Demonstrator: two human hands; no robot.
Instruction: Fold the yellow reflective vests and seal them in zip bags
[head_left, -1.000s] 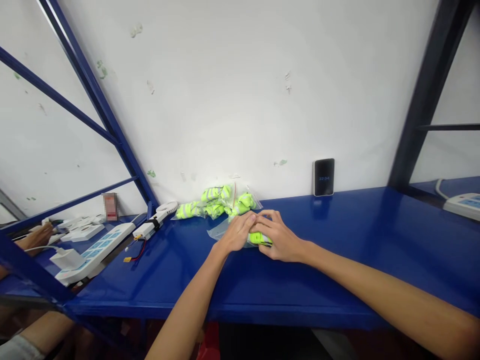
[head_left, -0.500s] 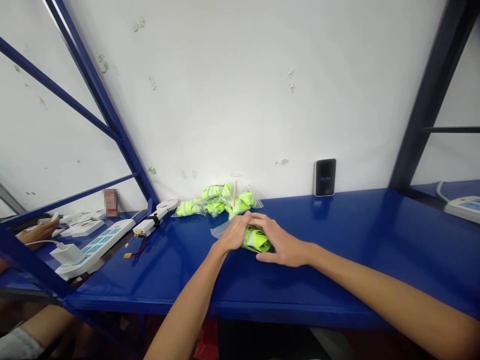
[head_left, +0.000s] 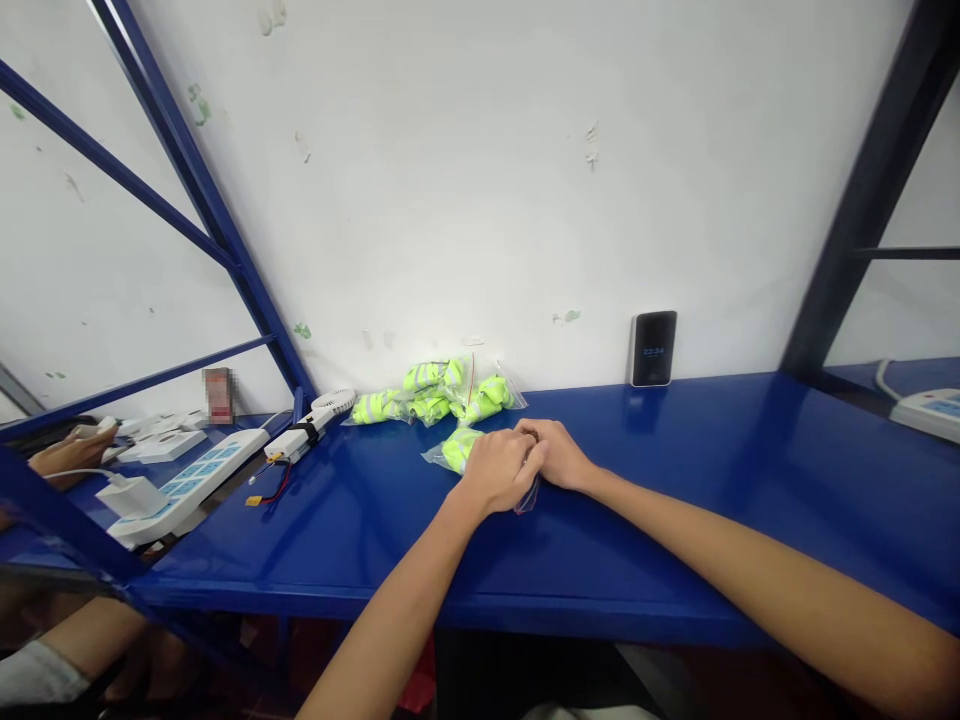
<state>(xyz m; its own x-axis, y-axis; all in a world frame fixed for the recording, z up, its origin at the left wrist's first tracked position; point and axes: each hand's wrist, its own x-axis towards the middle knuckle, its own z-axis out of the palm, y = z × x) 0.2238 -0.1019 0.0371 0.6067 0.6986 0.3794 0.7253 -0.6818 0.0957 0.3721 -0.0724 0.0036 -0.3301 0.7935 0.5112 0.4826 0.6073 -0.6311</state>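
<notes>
On the blue table lies a clear zip bag with a rolled fluorescent yellow-green piece with grey reflective strips, perhaps a safety vest. My left hand is closed over the right part of this bag. My right hand meets it from the right, fingers curled and touching the left hand's fingers. A bit of clear plastic with a reddish edge sticks out below the hands. The fingers hide most of the bag's right end. Behind it, several similar bagged yellow-green bundles are piled against the wall.
A black-screened device stands upright by the wall. To the left are a small white fan, a white battery pack with wires and a power strip. Another person's hand is beyond the blue frame post.
My hands have drawn together and closed over the bag's right end. The yellow-green bundle now shows left of my left hand instead of between both hands.
</notes>
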